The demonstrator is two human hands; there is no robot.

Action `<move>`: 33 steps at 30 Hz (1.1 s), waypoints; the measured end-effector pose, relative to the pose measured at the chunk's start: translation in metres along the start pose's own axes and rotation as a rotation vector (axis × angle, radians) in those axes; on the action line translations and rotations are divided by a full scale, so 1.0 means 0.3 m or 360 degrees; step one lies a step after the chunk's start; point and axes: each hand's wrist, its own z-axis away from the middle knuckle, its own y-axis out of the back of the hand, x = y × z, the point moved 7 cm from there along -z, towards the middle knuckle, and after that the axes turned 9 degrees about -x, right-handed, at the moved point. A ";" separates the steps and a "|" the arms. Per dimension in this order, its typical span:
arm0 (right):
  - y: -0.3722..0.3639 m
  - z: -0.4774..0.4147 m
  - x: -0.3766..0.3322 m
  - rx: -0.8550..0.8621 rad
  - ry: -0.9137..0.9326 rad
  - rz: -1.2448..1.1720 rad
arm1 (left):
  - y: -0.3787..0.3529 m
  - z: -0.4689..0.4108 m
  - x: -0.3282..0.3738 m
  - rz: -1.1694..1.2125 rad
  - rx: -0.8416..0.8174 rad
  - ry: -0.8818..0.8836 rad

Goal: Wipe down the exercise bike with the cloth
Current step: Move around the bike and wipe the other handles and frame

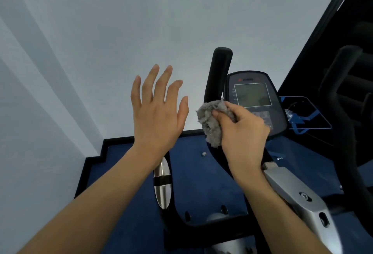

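cloth (212,124) bunched in right hand (244,132), pressed by the exercise bike (282,183) console (256,100).
no containers in sight. right fingers curled tight round the grey wad, thumb on top, against the foot of the black handlebar post (219,72), which runs upright. left hand (159,112) raised, palm forward, fingers spread wide, gripping nothing, apart from the bike. console faces the person, tilted back.

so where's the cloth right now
In the head view the grey cloth sits right of centre, bunched in the right hand, against the base of the black handlebar just left of the console.
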 end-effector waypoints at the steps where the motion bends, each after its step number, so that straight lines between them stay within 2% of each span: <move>1: -0.002 -0.016 0.002 0.0006 -0.0018 -0.0061 | 0.000 -0.001 -0.001 0.0008 -0.0005 -0.0004; 6: 0.061 0.002 0.065 0.0190 -0.0154 -0.0475 | -0.006 0.000 -0.008 0.0031 -0.0064 -0.0003; 11: 0.088 -0.066 -0.069 0.0342 0.0084 -0.0369 | -0.005 0.003 -0.006 0.0039 -0.0062 -0.0012; 16: 0.006 -0.075 -0.095 0.0252 0.0106 -0.0094 | -0.010 -0.007 -0.007 0.0042 -0.0029 -0.0012; 20: -0.007 -0.073 -0.033 0.0220 -0.0015 -0.0242 | -0.010 -0.004 -0.013 0.0130 0.0015 0.0006; 22: -0.007 -0.075 -0.037 0.0245 -0.0015 -0.0329 | -0.010 -0.004 -0.018 0.0167 0.0019 0.0021; 25: 0.014 -0.082 -0.055 0.0145 0.0014 -0.0303 | -0.010 -0.003 -0.017 0.0165 0.0008 0.0014; 30: 0.092 -0.144 -0.198 0.0250 0.0327 -0.0256 | -0.009 0.001 -0.016 0.0129 -0.0012 -0.0001; 33: 0.056 -0.164 -0.278 0.0152 0.0493 -0.0128 | -0.011 0.002 -0.012 0.0115 -0.0029 -0.0010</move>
